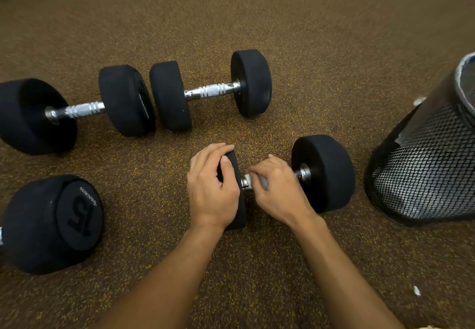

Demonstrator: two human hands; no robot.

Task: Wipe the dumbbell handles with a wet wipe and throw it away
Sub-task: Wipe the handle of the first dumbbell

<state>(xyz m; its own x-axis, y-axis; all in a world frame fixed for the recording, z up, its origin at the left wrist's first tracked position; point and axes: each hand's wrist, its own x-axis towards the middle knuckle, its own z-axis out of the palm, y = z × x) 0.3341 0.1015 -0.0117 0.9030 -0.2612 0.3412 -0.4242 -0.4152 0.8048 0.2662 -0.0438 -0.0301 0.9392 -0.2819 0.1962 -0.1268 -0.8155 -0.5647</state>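
Wiping looks to be under way on the near dumbbell (324,172), which lies on the speckled floor (321,33) just off centre toward 4 o'clock.

- Right hand (279,194): curled round the handle (302,174), with a pale wet wipe (257,181) bunched under the fingers. The wipe is blurred and its extent is unclear.
- Left hand (212,190): clamped on the dumbbell's 9 o'clock head, fingers over the top and thumb on the inner face.
- The hands are close together. I cannot tell whether they touch.
- Mesh bin (424,174): at 3 o'clock, just beside the dumbbell's other head.

Risks, as I judge them:
- The heads are round. If the left hand eases while the right scrubs, the dumbbell may roll toward 12 or 6 o'clock.
- The bin looks light. A rolling head or a swinging right elbow could tip it.
- A bunched wipe may skip the handle ends by the collars, or snag on the knurling.
- Three more wait: two far dumbbells (210,91) end to end from 10 to 12 o'clock, and one marked 15 (51,223) at 8 o'clock. One wipe may dry out before it reaches them all.
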